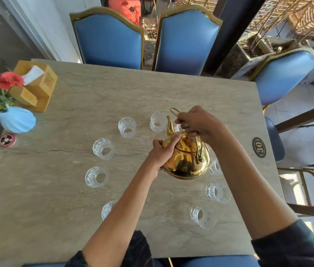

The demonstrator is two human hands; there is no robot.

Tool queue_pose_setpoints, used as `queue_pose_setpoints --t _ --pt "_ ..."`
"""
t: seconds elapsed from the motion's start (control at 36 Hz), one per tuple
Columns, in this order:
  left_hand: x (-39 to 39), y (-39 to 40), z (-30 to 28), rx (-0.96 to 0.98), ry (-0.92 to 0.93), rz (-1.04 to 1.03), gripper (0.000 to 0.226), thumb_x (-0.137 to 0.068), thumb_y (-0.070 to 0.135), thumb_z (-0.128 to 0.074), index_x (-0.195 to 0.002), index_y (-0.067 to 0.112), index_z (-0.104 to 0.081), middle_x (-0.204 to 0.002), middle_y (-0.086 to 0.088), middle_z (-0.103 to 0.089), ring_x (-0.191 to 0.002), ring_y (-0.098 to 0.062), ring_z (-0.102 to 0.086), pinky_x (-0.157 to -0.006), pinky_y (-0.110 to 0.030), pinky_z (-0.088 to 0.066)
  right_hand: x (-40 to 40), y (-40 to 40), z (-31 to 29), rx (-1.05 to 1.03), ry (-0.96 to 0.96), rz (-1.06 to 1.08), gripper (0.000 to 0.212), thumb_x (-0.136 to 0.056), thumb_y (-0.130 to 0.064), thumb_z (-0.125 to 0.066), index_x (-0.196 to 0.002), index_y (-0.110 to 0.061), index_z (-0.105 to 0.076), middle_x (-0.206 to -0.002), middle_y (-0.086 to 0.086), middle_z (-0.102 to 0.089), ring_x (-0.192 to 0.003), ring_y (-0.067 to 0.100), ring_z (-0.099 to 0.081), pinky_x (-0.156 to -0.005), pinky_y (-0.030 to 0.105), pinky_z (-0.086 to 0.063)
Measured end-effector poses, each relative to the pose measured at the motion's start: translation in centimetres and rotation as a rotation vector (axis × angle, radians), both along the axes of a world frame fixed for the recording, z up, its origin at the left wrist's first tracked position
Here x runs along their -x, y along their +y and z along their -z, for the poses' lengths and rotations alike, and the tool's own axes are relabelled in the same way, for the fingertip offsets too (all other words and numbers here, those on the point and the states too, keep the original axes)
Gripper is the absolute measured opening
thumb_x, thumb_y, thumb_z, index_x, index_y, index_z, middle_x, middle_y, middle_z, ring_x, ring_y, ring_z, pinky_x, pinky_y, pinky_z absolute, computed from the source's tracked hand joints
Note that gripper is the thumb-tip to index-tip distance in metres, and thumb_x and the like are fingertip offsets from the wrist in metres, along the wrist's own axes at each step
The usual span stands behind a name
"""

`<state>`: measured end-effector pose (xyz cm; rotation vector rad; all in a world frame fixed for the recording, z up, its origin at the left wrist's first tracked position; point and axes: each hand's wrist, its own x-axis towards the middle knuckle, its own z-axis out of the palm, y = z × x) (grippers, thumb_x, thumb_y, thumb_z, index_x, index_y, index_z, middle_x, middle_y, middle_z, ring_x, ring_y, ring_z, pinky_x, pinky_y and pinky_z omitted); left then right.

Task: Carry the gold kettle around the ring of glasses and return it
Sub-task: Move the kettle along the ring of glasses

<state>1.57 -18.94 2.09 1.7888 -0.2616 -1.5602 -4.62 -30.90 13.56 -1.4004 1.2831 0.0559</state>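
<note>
1. Above the right side of the ring of clear cut-glass tumblers [103,149] on the veined stone tabletop [86,97], the polished gold metal kettle [187,158] hangs clear of the surface.
2. Right hand [196,123]: grip curled round the thin wire handle [174,111] at the top.
3. Left hand [162,153]: fingers pressed against the kettle's left flank, thumb near the lid.
4. Judgement: rigid, slick, possibly heavy if filled; carry by the handle, steady the body, keep clear of the fragile glasses.
</note>
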Motion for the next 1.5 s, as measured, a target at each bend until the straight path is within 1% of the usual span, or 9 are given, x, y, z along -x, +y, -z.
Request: queue_pose_setpoints --t 0.22,0.47,0.64,0.78,0.83,0.92,1.06,1.17,1.5 --pt "0.1 0.1 0.0 -0.002 -0.004 0.015 0.092 -0.079 0.09 -0.061 -0.133 0.019 -0.038 -0.118 -0.004 -0.064 -0.108 -0.02 -0.066 -0.093 -0.043 -0.057 -0.2 0.0 -0.3 0.001 0.004 -0.01 0.019 -0.096 -0.006 -0.048 -0.089 0.002 -0.064 -0.053 0.001 -0.044 -0.034 0.006 -0.033 -0.033 0.019 -0.025" --pt "0.4 -0.1 -0.2 -0.02 0.025 0.017 0.092 -0.079 0.091 -0.059 -0.135 0.021 -0.037 -0.12 -0.004 -0.062 -0.111 -0.022 -0.065 -0.089 -0.043 -0.056 0.0 -0.1 -0.4 0.014 0.015 -0.013 0.019 -0.096 -0.006 -0.048 -0.088 0.002 -0.064 -0.053 0.001 -0.044 -0.035 0.007 -0.033 -0.033 0.019 -0.025" --pt "0.8 -0.4 -0.2 -0.018 0.034 0.007 0.099 -0.074 0.095 -0.06 -0.135 0.019 -0.039 -0.126 -0.01 -0.066 -0.111 -0.024 -0.066 -0.074 -0.037 -0.05 0.1 -0.2 -0.7 0.024 0.022 -0.011 0.018 -0.097 -0.006 -0.05 -0.088 0.003 -0.063 -0.054 0.002 -0.045 -0.034 0.006 -0.034 -0.032 0.018 -0.026" --pt "1.0 -0.6 -0.3 -0.018 0.042 0.002 0.096 -0.075 0.093 -0.061 -0.133 0.02 -0.038 -0.123 -0.008 -0.064 -0.112 -0.025 -0.067 -0.098 -0.049 -0.058 0.2 -0.3 -1.0 0.037 0.025 -0.013 0.018 -0.097 -0.006 -0.05 -0.09 0.004 -0.064 -0.055 0.003 -0.045 -0.034 0.006 -0.034 -0.032 0.018 -0.025" --pt "1.0 -0.6 -0.5 -0.015 0.042 -0.004 0.095 -0.077 0.092 -0.061 -0.134 0.019 -0.039 -0.122 -0.008 -0.065 -0.109 -0.023 -0.067 -0.087 -0.042 -0.059 0.2 -0.3 -1.1 0.044 0.027 -0.015 0.019 -0.097 -0.007 -0.05 -0.09 0.003 -0.064 -0.054 0.002 -0.045 -0.035 0.006 -0.034 -0.032 0.018 -0.025" --pt "1.1 -0.7 -0.9 -0.007 0.042 -0.012 0.097 -0.077 0.091 -0.06 -0.136 0.018 -0.039 -0.122 -0.007 -0.065 -0.106 -0.02 -0.065 -0.071 -0.035 -0.05 0.3 -0.4 -1.2 0.049 0.019 -0.014 0.019 -0.097 -0.008 -0.051 -0.089 0.003 -0.064 -0.052 0.001 -0.045 -0.035 0.006 -0.033 -0.032 0.018 -0.025" --pt "1.2 -0.7 -0.8 -0.004 0.045 -0.02 0.103 -0.073 0.095 -0.06 -0.138 0.018 -0.039 -0.125 -0.007 -0.064 -0.111 -0.021 -0.065 -0.074 -0.036 -0.051 0.3 -0.4 -1.2 0.049 0.025 -0.012 0.02 -0.097 -0.008 -0.051 -0.088 0.003 -0.065 -0.049 0.0 -0.045 -0.035 0.007 -0.033 -0.032 0.018 -0.025" --pt "1.2 -0.6 -0.9 0.002 0.053 -0.029 0.103 -0.074 0.093 -0.061 -0.14 0.017 -0.037 -0.127 -0.007 -0.063 -0.111 -0.022 -0.065 -0.068 -0.034 -0.049 0.2 -0.4 -1.3 0.054 0.025 -0.013 0.02 -0.097 -0.008 -0.051 -0.089 0.003 -0.065 -0.05 0.001 -0.045 -0.035 0.007 -0.033 -0.032 0.018 -0.025" --pt "1.1 -0.6 -1.2 -0.005 0.051 -0.042 0.098 -0.078 0.09 -0.061 -0.139 0.017 -0.037 -0.124 -0.007 -0.062 -0.105 -0.019 -0.064 -0.066 -0.033 -0.048 -0.2 -0.3 -1.5 0.065 0.033 -0.028 0.02 -0.097 -0.007 -0.05 -0.09 0.004 -0.065 -0.055 0.004 -0.045 -0.036 0.007 -0.033 -0.032 0.018 -0.025"
